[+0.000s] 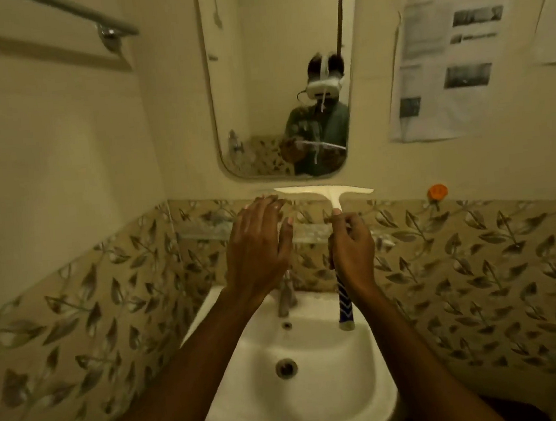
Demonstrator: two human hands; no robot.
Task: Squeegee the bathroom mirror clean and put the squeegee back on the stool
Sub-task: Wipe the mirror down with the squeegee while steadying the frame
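Mirror [277, 74] above sink [308, 394], leaf-patterned tiles [461, 260], right hand [353, 247] gripping squeegee [328, 198]

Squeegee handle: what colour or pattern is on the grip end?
Dark blue with pale chevron markings on the squeegee handle; its blade bar is cream. Seen in the head view.

One squeegee [328, 196], one mirror [274, 41], two hands.

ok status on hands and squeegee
Right hand gripping squeegee handle. Left hand open at blade's left end. Blade below mirror, above sink. Nothing blocking.
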